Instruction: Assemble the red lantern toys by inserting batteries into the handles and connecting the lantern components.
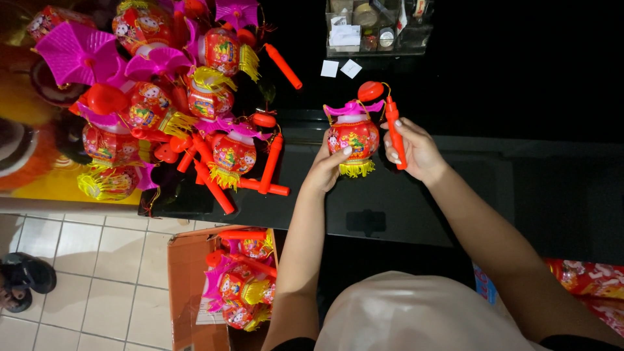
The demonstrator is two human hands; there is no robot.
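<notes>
A: What is seen nearest the camera?

B: A pale shirt (416, 312) is seen at the bottom edge, and both bare forearms are stretched from it over a black counter (403, 214).

A: How are the hands set?

B: The left hand (327, 168) is curled against the side of a small red toy lantern (353, 140), with the thumb pressed on its printed belly. The right hand (416, 151) is closed around an orange handle stick (395, 132), which is held nearly upright just beside the lantern.

A: Where is the lantern held?

B: It is held above the middle of the counter, near its far edge, with a magenta frill on top and a yellow fringe below. Whether it touches the counter cannot be told.

A: What else is shown?

B: A heap of similar lanterns (169, 97) is piled on the counter's left end. More are packed in a cardboard box (188, 286) on the tiled floor (84, 260) below. A clear organiser (377, 29) is set at the far edge, with two paper slips (340, 68) beside it.
</notes>
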